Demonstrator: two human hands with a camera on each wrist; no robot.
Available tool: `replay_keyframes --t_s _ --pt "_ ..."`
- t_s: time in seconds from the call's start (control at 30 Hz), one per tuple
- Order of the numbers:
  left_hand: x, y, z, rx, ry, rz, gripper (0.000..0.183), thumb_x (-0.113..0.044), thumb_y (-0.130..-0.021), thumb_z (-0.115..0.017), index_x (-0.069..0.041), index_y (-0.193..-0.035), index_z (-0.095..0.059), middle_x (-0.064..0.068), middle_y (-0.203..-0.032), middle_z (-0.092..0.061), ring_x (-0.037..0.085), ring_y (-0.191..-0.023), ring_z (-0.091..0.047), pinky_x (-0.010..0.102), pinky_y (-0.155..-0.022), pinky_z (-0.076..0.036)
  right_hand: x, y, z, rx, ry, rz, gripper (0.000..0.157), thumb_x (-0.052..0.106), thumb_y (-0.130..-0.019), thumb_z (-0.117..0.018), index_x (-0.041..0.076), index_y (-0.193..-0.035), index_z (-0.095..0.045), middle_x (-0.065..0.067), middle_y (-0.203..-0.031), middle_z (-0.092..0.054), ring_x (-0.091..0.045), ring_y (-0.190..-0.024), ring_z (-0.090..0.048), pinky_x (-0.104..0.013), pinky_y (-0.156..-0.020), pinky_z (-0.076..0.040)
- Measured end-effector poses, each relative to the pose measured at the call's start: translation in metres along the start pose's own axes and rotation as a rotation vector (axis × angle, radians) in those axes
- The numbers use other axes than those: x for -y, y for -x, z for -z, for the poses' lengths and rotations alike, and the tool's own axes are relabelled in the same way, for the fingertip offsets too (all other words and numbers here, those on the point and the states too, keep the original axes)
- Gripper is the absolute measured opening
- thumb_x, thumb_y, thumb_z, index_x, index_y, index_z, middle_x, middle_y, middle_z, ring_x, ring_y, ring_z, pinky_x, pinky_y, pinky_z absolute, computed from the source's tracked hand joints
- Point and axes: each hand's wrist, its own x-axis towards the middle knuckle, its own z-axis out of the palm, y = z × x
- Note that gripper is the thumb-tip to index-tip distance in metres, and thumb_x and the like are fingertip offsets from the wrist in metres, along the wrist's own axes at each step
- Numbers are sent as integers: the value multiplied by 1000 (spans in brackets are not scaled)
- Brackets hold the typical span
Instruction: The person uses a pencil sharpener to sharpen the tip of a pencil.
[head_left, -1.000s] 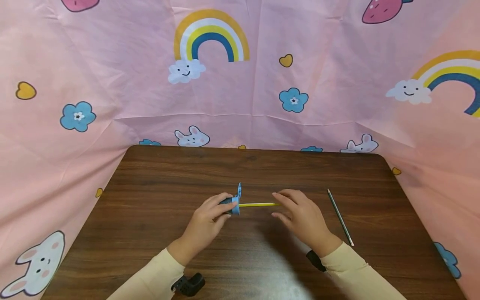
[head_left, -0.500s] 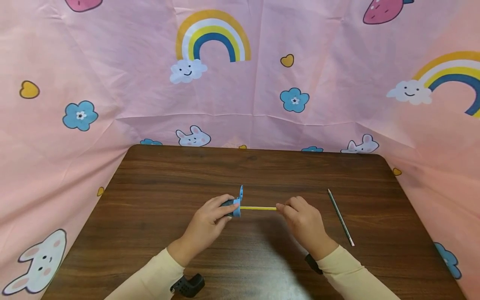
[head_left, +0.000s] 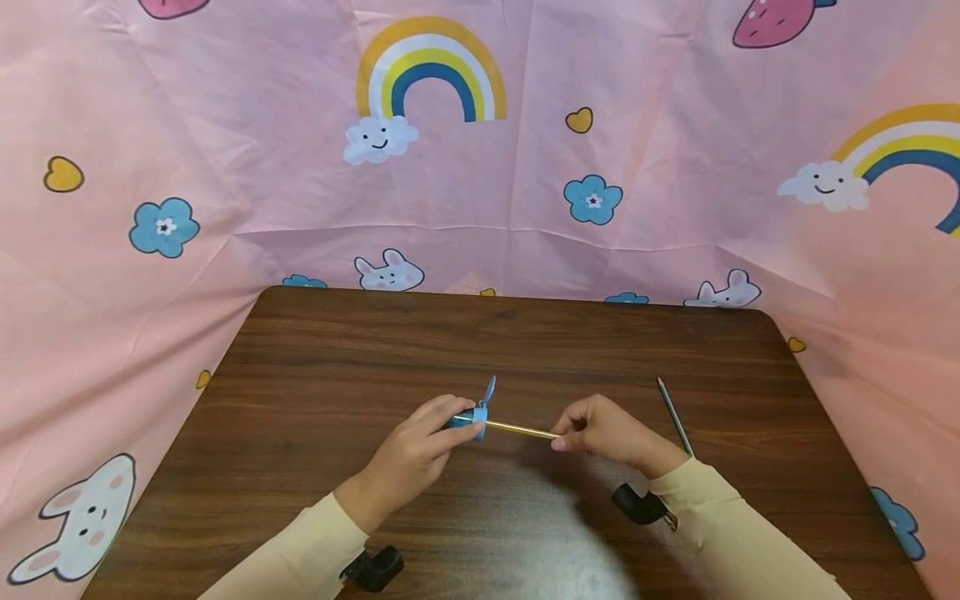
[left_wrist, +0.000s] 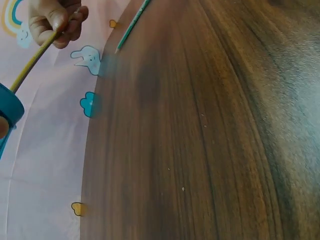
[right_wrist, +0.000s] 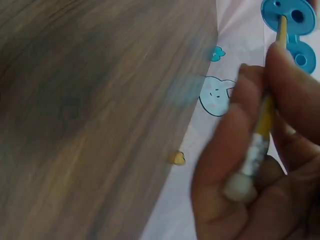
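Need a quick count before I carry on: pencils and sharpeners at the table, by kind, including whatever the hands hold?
Pencils: 2 (yellow pencil in the right hand; green pencil on the table)
Sharpeners: 1 (blue sharpener in the left hand)
Total: 3

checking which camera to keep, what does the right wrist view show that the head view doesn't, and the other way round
Only the right wrist view shows the pale end of the yellow pencil and a hole in the sharpener. Only the head view shows the green pencil and both sleeves. Both show the right hand holding the yellow pencil, and the sharpener's open lid.
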Motion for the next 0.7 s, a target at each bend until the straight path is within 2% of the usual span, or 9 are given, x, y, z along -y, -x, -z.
replay_keyframes --t_s 0.07,0.13,0.23,0.3,0.4,0.47,0.53,0.63,0.7 --pt "0 -1 -1 5 2 21 32 -13 -96 -37 -8 -104 -67 12 -111 -57 26 -104 -53 28 -87 -47 0 1 0 -31 89 20 10 17 -81 -67 7 -82 -67 3 -65 -56 -8 -55 -44 -24 -49 -40" --pt "0 -2 -3 20 0 54 23 -7 -92 -48 -9 -105 -67 11 -113 -56 25 -106 -52 29 -87 -47 2 2 -2 -96 205 38 9 20 -81 -66 12 -85 -67 5 -71 -57 -8 -60 -47 -25 -53 -42" --pt "-1 -4 -6 43 7 129 28 2 -80 -64 -9 -106 -67 10 -114 -56 24 -107 -52 30 -86 -47 4 5 -7 -233 428 92 24 29 -79 -68 17 -100 -65 8 -84 -57 -9 -73 -51 -27 -60 -44" --pt "-1 -4 -7 44 20 183 39 8 -71 -70 -8 -107 -67 10 -113 -56 23 -107 -53 30 -85 -48 4 7 -10 -341 579 162 40 34 -75 -71 20 -111 -62 6 -92 -57 -11 -80 -53 -29 -64 -46" --pt "-2 -6 -7 34 48 265 42 8 -68 -72 -8 -107 -67 8 -114 -57 22 -107 -53 31 -82 -49 0 9 -13 -513 766 329 57 35 -70 -76 19 -121 -58 0 -102 -57 -17 -89 -54 -34 -70 -48" --pt "-3 -8 -5 42 60 320 43 7 -70 -72 -9 -109 -67 5 -116 -56 20 -108 -53 30 -81 -50 -3 10 -14 -609 814 446 55 30 -69 -77 16 -119 -59 -4 -104 -56 -20 -91 -54 -37 -73 -47" --pt "-4 -11 -3 54 80 371 42 6 -71 -71 -10 -109 -66 2 -117 -55 18 -108 -52 27 -81 -50 -7 10 -16 -696 829 567 45 25 -73 -75 12 -114 -62 -6 -102 -57 -22 -88 -55 -38 -74 -47" --pt "-6 -15 1 77 115 435 41 4 -73 -70 -10 -111 -66 0 -119 -55 15 -104 -54 22 -73 -51 -11 8 -18 -814 836 730 24 21 -84 -63 8 -104 -66 -8 -94 -59 -24 -81 -56 -38 -71 -46" --pt "-7 -17 3 88 132 463 41 3 -73 -70 -11 -111 -66 0 -119 -54 14 -101 -54 19 -67 -50 -12 7 -19 -882 853 815 20 19 -91 -54 6 -98 -68 -8 -88 -59 -25 -75 -56 -38 -68 -47"
